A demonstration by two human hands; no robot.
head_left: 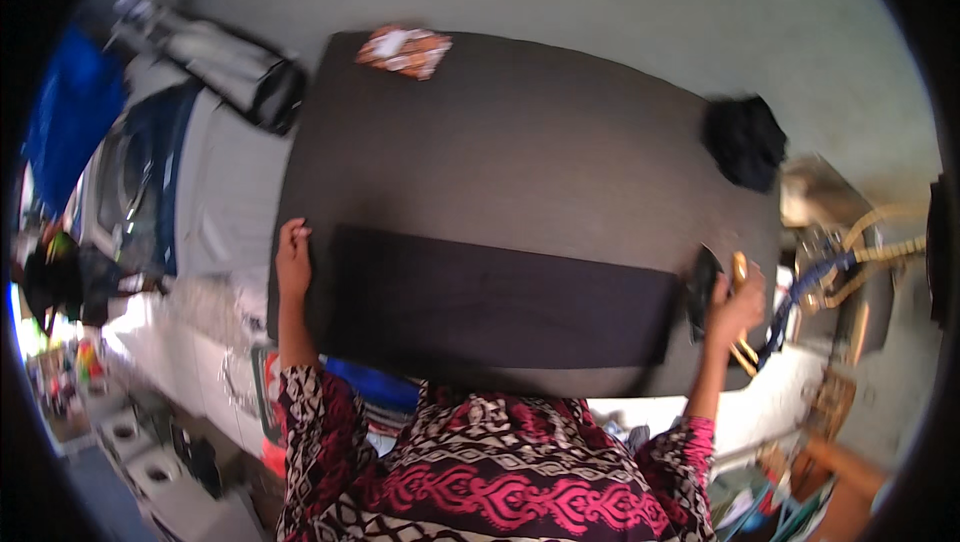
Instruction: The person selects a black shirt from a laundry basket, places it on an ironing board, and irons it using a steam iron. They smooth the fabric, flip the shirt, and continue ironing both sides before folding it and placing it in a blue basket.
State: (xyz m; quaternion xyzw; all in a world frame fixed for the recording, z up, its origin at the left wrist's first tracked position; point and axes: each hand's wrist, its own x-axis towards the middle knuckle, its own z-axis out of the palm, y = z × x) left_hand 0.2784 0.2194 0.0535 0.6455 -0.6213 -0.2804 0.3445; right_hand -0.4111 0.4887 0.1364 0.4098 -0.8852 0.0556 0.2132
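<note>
A long dark cloth [495,298] lies flat along the near side of a dark-covered table [510,144]. At the right, my right hand [735,309] grips a clothes iron [703,290] with a gold-coloured handle. The iron is tilted beside the cloth's right end; blur hides whether it touches the table. By the table's left edge, my left hand [295,257] has its fingers curled in, with nothing visible in them. It is apart from the cloth's left end.
An orange-and-white patterned folded item [405,52] lies at the table's far left corner. A black cloth bundle [745,143] sits at the far right corner. A blue and yellow cord [814,279] runs off right. A wrapped roll [217,61] leans at left; a person [64,279] is further off.
</note>
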